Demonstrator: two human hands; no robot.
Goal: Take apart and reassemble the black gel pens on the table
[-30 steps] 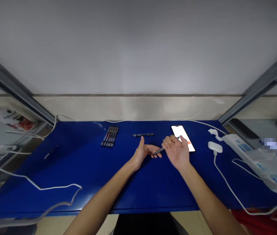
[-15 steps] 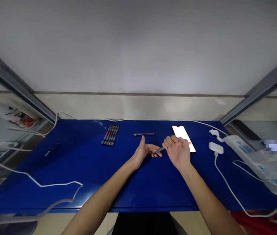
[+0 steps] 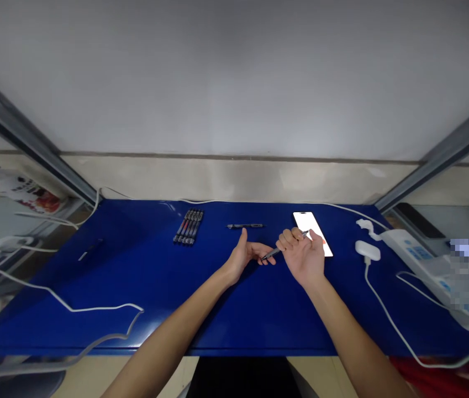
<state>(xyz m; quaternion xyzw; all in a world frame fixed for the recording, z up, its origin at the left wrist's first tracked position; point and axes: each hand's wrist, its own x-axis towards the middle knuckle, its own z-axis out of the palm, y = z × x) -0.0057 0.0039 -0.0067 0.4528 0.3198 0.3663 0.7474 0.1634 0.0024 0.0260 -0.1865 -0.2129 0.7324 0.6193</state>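
Observation:
Between the curled fingers of my right hand (image 3: 304, 261) is a slim dark pen (image 3: 271, 253), its end sticking up near the thumb, which stands slightly off it. The pen slants down and left toward my left hand (image 3: 240, 260). That hand is open, thumb raised and fingers stretched out around the pen's lower end; whether they touch it I cannot tell. Just beyond my left thumb a single pen (image 3: 246, 225) lies crosswise on the blue desk (image 3: 254, 320). Further left, several pens (image 3: 188, 226) lie side by side in a row, one with a red part.
A phone (image 3: 311, 228) with a lit white screen lies behind my right hand. On the right are a white charging case (image 3: 367, 250) with a cable and a power strip (image 3: 414, 251). A dark pen-like item (image 3: 90, 250) and a white cable (image 3: 93, 308) lie at left.
My right thumb has lifted away from the upper end of the pen. The left hand keeps nearly the same pose, and the view has shifted very slightly.

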